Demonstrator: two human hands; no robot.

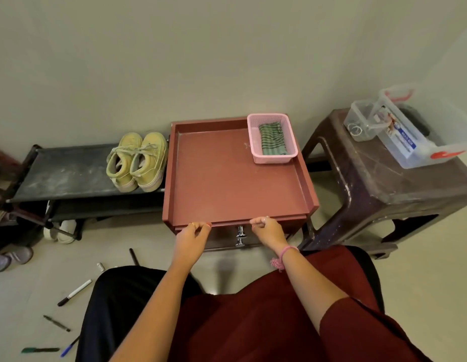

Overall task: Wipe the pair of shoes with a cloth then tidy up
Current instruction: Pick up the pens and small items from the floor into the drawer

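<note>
Both hands, left hand (pixel 192 235) and right hand (pixel 266 229), curl fingers on the red counter's (pixel 227 178) front edge; the folded green striped cloth (pixel 273 139) in its pink plastic basket (pixel 256 155) lies beyond, nearer the right.

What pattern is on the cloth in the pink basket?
Green with dark stripes; the cloth shows in the head view, the only one.

Setting: home entryway or shoe corner. Evidence: low black shoe rack (pixel 70 176) against a plain wall, yellow sneakers (pixel 137 162) on its top shelf, further footwear below; red bedside cabinet (pixel 227 178); brown plastic stool (pixel 384 184) holding clear storage boxes (pixel 415 137); pens (pixel 74 292) scattered on the floor.
</note>
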